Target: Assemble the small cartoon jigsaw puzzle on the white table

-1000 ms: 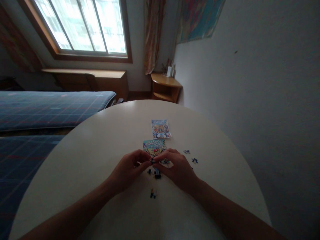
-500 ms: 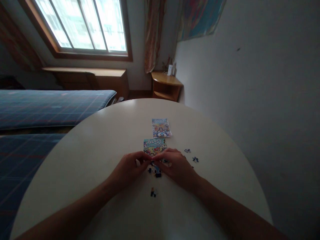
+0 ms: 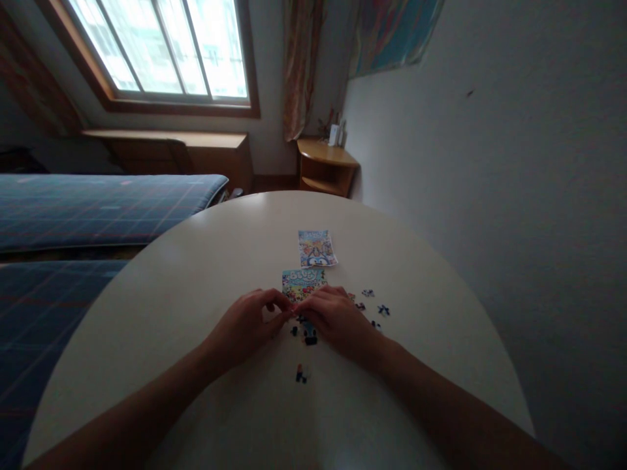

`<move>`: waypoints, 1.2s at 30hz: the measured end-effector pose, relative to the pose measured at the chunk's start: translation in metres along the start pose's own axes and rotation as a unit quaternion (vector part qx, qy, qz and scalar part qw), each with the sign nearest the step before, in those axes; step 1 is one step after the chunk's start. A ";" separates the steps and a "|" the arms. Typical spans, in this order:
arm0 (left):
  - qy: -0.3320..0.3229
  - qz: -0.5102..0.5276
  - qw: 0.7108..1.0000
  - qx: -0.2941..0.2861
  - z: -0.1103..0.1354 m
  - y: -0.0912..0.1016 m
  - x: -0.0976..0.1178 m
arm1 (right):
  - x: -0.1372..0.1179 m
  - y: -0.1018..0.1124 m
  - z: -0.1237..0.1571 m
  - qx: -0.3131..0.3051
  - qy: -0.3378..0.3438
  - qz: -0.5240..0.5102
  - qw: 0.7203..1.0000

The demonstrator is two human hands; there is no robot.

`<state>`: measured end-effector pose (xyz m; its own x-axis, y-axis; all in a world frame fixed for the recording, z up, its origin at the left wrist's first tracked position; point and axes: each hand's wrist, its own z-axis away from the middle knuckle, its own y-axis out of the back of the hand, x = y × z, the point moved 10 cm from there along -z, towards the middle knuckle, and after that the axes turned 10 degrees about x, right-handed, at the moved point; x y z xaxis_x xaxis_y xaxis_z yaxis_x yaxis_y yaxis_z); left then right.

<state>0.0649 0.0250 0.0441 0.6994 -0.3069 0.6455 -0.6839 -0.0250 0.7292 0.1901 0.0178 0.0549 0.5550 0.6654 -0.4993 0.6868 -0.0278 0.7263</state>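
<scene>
My left hand (image 3: 255, 323) pinches thumb and forefinger together just below a colourful card headed "BLUEY" (image 3: 302, 284). My right hand (image 3: 337, 320) meets it there, its fingertips pressed close to the left ones. What they hold is too small to make out; a reddish speck shows between them. Under the fingers lie a few joined jigsaw pieces (image 3: 309, 333) in blue and black, partly covered. A loose jigsaw piece (image 3: 294, 331) sits beside them, and orange-and-dark pieces (image 3: 301, 373) lie closer to me. Several more, such as this star-shaped jigsaw piece (image 3: 383, 310), are right of my right hand.
Everything rests on a round white table (image 3: 196, 261). A printed packet (image 3: 317, 248) lies beyond the card. A plaid mattress (image 3: 108, 205) is on the left, a white wall (image 3: 490, 196) on the right, and a wooden corner shelf (image 3: 326, 153) behind.
My right hand has shifted slightly left and its fingers have drawn in, uncovering jigsaw pieces to its right. Both hands still meet at the fingertips.
</scene>
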 end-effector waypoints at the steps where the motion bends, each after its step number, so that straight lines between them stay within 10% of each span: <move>1: -0.019 -0.006 1.000 -0.003 0.000 0.000 0.002 | 0.000 -0.001 0.000 -0.001 0.001 0.000 1.000; 8: -0.111 -0.047 0.993 -0.003 0.007 0.000 0.013 | -0.001 -0.006 0.001 -0.007 0.006 -0.021 1.000; 36: -0.117 -0.059 0.991 0.000 0.009 -0.010 0.007 | -0.013 0.010 0.015 -0.081 0.079 0.060 0.992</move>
<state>0.0753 0.0148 0.0395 0.7073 -0.5140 0.4853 -0.5999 -0.0733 0.7967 0.1969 -0.0024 0.0613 0.5392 0.7730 -0.3342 0.5293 -0.0024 0.8485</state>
